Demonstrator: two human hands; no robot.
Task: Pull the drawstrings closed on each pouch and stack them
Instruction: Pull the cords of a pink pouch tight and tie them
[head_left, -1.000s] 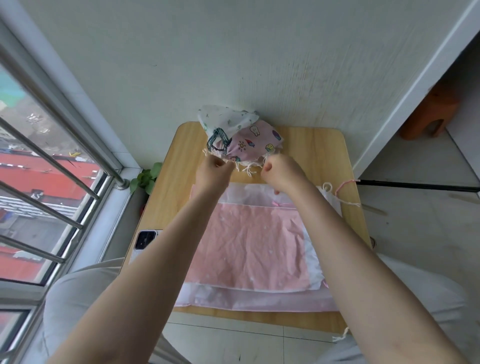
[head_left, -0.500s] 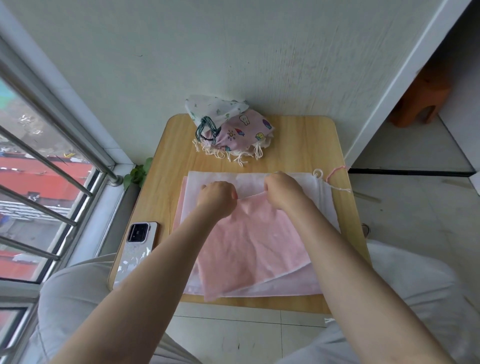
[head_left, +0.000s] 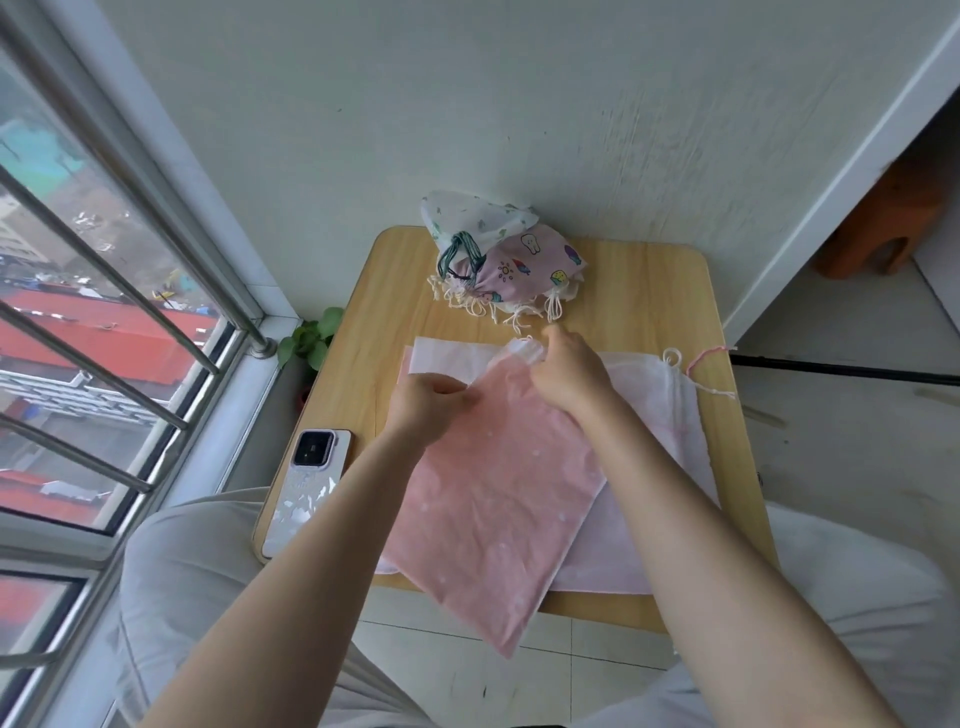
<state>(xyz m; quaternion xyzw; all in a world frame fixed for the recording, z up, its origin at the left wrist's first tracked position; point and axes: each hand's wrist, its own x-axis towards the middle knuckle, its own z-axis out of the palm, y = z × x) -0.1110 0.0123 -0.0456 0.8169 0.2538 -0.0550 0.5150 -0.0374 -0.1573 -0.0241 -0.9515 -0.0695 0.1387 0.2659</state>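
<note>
**Pink pouch at its mouth, both hands on the top hem**

My left hand (head_left: 434, 402) is curled and pinching the top hem of the pink dotted pouch (head_left: 483, 499) on its left side. My right hand (head_left: 569, 371) is curled on the bunched white edge at the pouch's mouth; I can't tell whether the cord itself is between those fingers. The pouch lies skewed on the wooden table (head_left: 649, 291), its lower corner hanging off the near edge, and it sits on top of a flat white pouch (head_left: 660, 415) whose loose white and pink drawstring (head_left: 698, 364) trails toward the table's right edge. At the far end of the table, against the wall, the closed pouches (head_left: 498, 254) are piled: a pink cartoon-print one over a white leaf-print one, cords dangling on the near side.

Handling, my read: thin soft fabric, very light, no stiffness, so it crumples and slides on the sheet under it instead of resisting a pull. Best to anchor the hem channel with one hand and pull the cord ends with the other, close to the mouth; grabbing the body only drags the whole pouch. The cord looks thin, so a fingertip pinch suits it.

A phone (head_left: 306, 488) lies at the table's left edge, well clear of the pouch
</note>
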